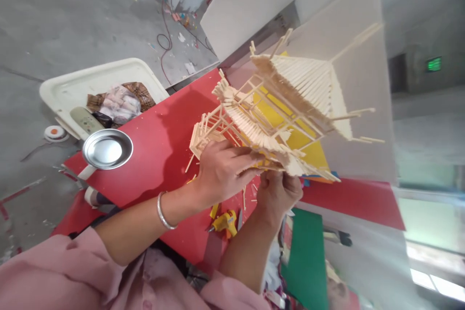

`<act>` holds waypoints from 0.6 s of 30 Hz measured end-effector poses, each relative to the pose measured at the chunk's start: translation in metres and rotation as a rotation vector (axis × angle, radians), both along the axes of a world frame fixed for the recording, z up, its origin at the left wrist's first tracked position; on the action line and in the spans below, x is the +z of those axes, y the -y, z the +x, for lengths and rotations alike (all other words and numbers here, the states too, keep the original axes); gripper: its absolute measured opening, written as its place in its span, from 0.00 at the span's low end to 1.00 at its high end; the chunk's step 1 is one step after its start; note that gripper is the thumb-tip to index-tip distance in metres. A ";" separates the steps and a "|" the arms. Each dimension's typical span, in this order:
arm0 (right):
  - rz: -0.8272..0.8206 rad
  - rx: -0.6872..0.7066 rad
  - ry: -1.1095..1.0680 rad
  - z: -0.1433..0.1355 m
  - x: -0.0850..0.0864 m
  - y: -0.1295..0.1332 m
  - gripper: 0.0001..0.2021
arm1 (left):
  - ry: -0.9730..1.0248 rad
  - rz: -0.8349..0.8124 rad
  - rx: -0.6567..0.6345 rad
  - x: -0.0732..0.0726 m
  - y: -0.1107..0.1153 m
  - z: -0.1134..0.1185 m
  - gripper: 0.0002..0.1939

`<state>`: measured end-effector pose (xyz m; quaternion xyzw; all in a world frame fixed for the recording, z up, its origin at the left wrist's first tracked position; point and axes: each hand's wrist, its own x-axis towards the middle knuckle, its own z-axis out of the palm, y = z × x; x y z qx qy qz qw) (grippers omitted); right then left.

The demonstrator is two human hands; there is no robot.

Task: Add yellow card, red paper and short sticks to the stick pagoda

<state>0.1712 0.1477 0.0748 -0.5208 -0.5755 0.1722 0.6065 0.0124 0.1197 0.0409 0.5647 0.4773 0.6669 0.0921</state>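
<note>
A pagoda model (301, 87) built of thin pale wooden sticks stands tilted in the view, with a large upper roof, a smaller lower roof (250, 121) and a railed base (201, 138). My left hand (225, 172), with a silver bangle at the wrist, is closed on the near edge of the lower roof. Just right of it, my right hand (278, 191) is pinched up against the underside of the same edge. Whatever its fingertips hold is hidden. Below the hands a yellow glue gun (225, 223) lies on the red tabletop (156, 155).
A metal mug (108, 149) stands at the table's left edge. Beyond it, a white tray (65, 89) holds a plaid cloth and bagged items. Loose sticks lie under the model. A green board (307, 256) is at lower right, and pale panels (250, 5) rise behind.
</note>
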 end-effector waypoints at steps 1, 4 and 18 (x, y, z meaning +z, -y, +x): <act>0.002 0.007 0.011 0.000 0.001 0.000 0.26 | 0.009 0.004 0.002 0.000 0.000 0.000 0.08; 0.010 0.025 0.034 -0.001 0.002 0.002 0.29 | 0.019 0.012 0.010 0.001 0.000 0.000 0.08; -0.030 0.047 0.001 -0.001 0.005 0.005 0.33 | 0.022 0.010 0.023 0.000 0.001 0.001 0.07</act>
